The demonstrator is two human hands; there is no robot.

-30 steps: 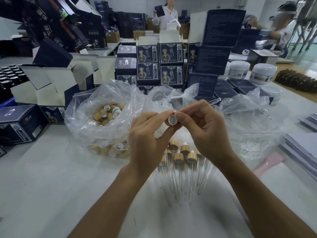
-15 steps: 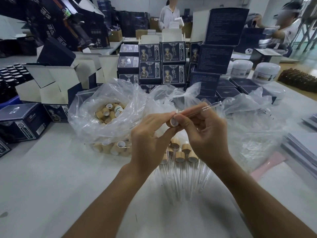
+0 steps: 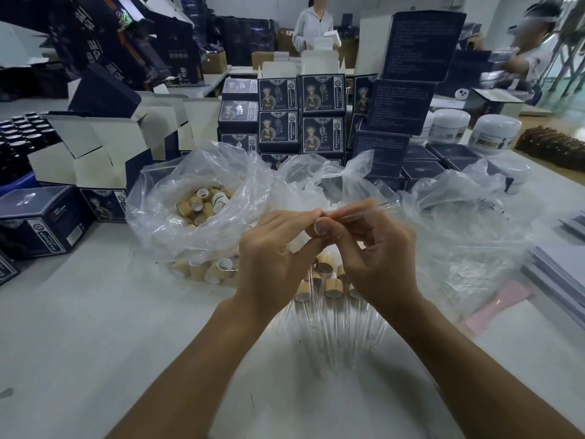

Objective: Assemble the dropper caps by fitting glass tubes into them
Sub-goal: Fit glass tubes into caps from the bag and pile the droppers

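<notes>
tube going into the cap

on the left, a clear plastic bag of tan wooden dropper caps (image 3: 202,204) sits open on the white table (image 3: 79,327), dark blue printed boxes (image 3: 44,220) beside it. the left hand (image 3: 272,258) pinches one small tan cap (image 3: 313,231) at its fingertips, mostly hidden by the thumb. a second ago the cap's open face was turned up toward us; now both hands have closed together and tipped it away, and the thin clear glass tube (image 3: 364,210) has slid in closer, its far end pointing up and right. i'd say the tube is being seated right now, not yet fully home. the right hand (image 3: 380,258) is clamped on the tube near the cap, thumb touching the cap's rim. below the hands lies a row of finished droppers (image 3: 332,289), caps away, tubes toward us. right of that, a second crumpled clear bag (image 3: 468,236), a pink flat piece (image 3: 503,299), and white jars (image 3: 493,134). behind, stacked boxes and two people working.
</notes>
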